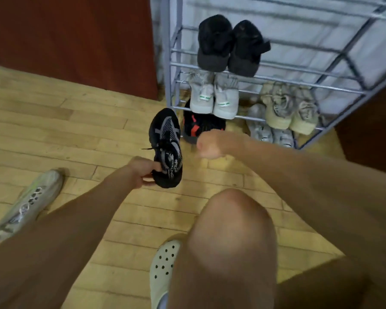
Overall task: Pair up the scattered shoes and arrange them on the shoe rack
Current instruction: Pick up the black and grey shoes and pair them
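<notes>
Four pairs sit on the shoe rack [283,74]. The left hand [140,172] grips a black sneaker [167,148] by its heel, just before the rack; the right hand [210,144] is curled, empty. A grey shoe [29,201] lies well left of the rack, unpaired.

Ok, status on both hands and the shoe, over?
Left hand gripping black sneaker by the heel, off the floor. Right hand closed, empty. Rack ahead, nothing blocking. Grey shoe loose on floor.
</notes>
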`<state>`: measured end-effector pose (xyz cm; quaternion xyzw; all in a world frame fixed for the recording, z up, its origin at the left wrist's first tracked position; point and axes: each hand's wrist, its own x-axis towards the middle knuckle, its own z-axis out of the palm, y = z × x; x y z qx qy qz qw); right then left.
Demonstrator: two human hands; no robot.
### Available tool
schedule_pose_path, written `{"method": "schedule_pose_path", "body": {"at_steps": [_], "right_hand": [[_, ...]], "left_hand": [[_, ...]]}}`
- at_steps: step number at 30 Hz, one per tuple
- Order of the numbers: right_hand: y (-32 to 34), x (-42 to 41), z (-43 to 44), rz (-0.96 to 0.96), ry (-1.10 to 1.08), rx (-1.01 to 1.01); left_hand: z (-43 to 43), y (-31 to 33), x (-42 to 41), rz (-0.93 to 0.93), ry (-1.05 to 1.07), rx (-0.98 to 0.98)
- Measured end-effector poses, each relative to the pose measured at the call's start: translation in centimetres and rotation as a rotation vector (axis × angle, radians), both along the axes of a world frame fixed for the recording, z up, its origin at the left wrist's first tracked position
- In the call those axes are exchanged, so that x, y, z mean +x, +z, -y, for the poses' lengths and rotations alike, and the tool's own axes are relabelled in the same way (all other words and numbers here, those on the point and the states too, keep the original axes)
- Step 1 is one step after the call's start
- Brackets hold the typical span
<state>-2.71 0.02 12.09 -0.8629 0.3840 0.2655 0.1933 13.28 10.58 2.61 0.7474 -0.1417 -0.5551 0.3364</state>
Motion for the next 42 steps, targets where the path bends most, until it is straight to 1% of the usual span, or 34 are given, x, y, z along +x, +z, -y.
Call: {"method": "schedule_pose_path", "body": {"at_steps": [2,4,8,10,14,17,19,21,25,29,32,34,36,39,42], "right_hand": [[1.7,-3.9,0.0,0.001,-0.095,-0.023],[3.6,-7.8,-0.2,0.056,-0.217,0.012],[7.2,-15.6,-1.2,0.325,-0.584,0.166],[8.5,-19.4,-2.0,0.440,-0.707,0.167],[10.2,-26.7,-3.4,0.748,-0.973,0.196],[10.4,-31.7,-3.9,0.995,-1.144,0.257],[9.8,-34.7,-4.0,1.108,-1.220,0.264],[8.6,-37.3,-4.0,1.163,-1.258,0.259],[5.5,-40.6,-2.9,1.182,-1.342,0.271],[1.3,-42.2,0.0,1.178,-1.444,0.276],[-2.5,-43.2,2.5,1.222,-1.563,0.332],[-5.6,-43.8,3.8,1.224,-1.706,0.355],[-9.2,-44.3,4.9,1.152,-1.819,0.362],[-14.6,-44.4,6.5,1.001,-1.907,0.398],[-19.0,-44.0,8.5,0.935,-2.062,0.339]], "left_hand": [[0.2,3.3,-1.6,0.033,-0.133,-0.044],[0.5,6.3,-4.0,0.051,-0.246,-0.082],[2.0,11.8,-11.1,0.048,-0.493,-0.173],[3.0,14.4,-15.3,0.055,-0.591,-0.242],[5.0,18.2,-23.7,0.088,-0.661,-0.356],[6.4,19.0,-29.1,0.062,-0.689,-0.371],[7.1,18.8,-32.3,0.059,-0.711,-0.375],[7.5,18.2,-35.0,0.063,-0.739,-0.378],[8.7,15.5,-38.8,0.079,-0.779,-0.332],[11.5,12.6,-41.7,0.101,-0.736,-0.247],[14.3,9.7,-42.8,0.108,-0.694,-0.211],[15.7,7.3,-43.1,0.107,-0.686,-0.191],[16.8,4.6,-43.0,0.099,-0.693,-0.168],[18.1,0.6,-41.6,0.120,-0.718,-0.164],[19.6,-3.0,-39.7,0.137,-0.710,-0.167]]}}
